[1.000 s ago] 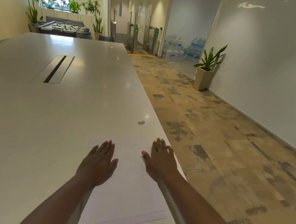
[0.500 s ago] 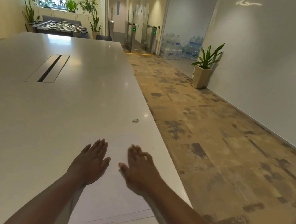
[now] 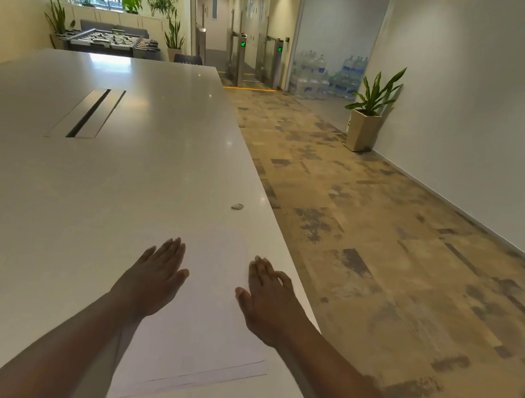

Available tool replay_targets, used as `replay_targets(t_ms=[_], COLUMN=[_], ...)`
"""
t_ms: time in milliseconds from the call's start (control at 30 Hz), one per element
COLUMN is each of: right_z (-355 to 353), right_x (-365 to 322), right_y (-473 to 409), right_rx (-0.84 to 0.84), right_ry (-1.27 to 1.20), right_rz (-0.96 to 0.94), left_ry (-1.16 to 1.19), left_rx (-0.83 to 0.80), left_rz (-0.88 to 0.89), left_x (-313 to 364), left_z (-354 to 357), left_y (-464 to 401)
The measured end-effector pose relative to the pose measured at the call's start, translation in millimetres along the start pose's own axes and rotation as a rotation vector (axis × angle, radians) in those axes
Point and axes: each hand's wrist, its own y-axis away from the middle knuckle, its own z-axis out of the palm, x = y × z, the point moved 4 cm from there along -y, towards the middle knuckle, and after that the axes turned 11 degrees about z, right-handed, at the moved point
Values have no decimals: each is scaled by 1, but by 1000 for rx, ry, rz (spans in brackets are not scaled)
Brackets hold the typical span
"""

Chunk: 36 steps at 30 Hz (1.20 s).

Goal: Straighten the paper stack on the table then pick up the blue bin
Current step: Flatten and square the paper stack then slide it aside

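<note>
A thin stack of white paper [image 3: 199, 326] lies on the long white table [image 3: 45, 216], close to its right edge, with the sheets' near edges slightly fanned. My left hand [image 3: 156, 275] rests flat on the stack's left side, fingers together and pointing away. My right hand [image 3: 267, 297] lies flat on the stack's right side, near the table edge, fingers slightly spread. Neither hand holds anything. No blue bin is in view.
A small grey disc [image 3: 237, 206] sits on the table beyond the paper. A cable slot [image 3: 90, 113] runs along the table's middle. Right of the table is patterned carpet [image 3: 383, 252], with a potted plant [image 3: 369, 112] by the wall and water bottles [image 3: 325, 78] behind.
My right hand slid left toward my left hand over the paper, then moved back out to the stack's right side. My left hand stayed flat on the sheets.
</note>
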Motion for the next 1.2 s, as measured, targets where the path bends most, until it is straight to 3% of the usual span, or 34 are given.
replay_targets(t_ms=[100,267,467,700,1200], right_z=[3,-5,-32,-37,-62], right_x=[-5,5,45,51,96], right_y=[0,-5,-39,-40,30], right_rx=[-14,-11,90,46,-12], right_ry=[-24,-40,-137,-225,-14], right_rz=[-69,-120,-115,-191,121], left_ry=[-10,258,111,58,115], left_rx=[-57,72,74,9,59], left_rz=[69,-18,-119,-164,-87], left_x=[-1,3,14,50,141], left_z=[-2,-28,-37,-36,-35], left_y=[2,1,2,4,7])
